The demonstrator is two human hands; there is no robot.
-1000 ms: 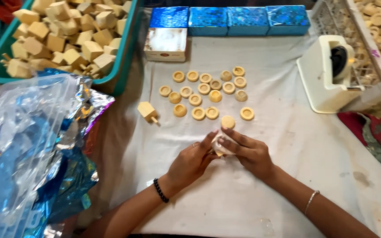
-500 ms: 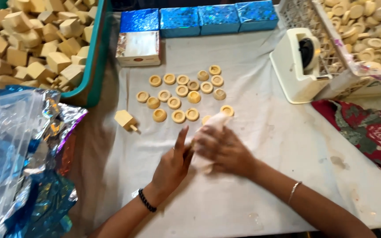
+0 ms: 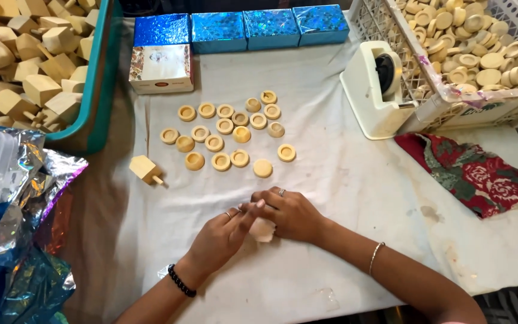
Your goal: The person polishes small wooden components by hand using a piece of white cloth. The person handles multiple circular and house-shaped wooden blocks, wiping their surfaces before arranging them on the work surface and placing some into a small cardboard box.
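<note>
Both hands, left hand (image 3: 220, 234) and right hand (image 3: 289, 213), fingers closed on pale wooden piece (image 3: 263, 231); wooden discs (image 3: 226, 129) beyond fingertips.

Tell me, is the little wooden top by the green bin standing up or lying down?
Lying down. The wooden top rests tipped on its side on the white cloth, its small peg pointing sideways, apart from both hands.

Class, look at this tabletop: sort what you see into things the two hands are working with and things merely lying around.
In hand:
- left hand and right hand, meeting over a small pale piece
- wooden rings, laid out close by

Lying about:
- blue boxes
- tape dispenser
- wooden top
- floral cloth
- foil sheets
</note>
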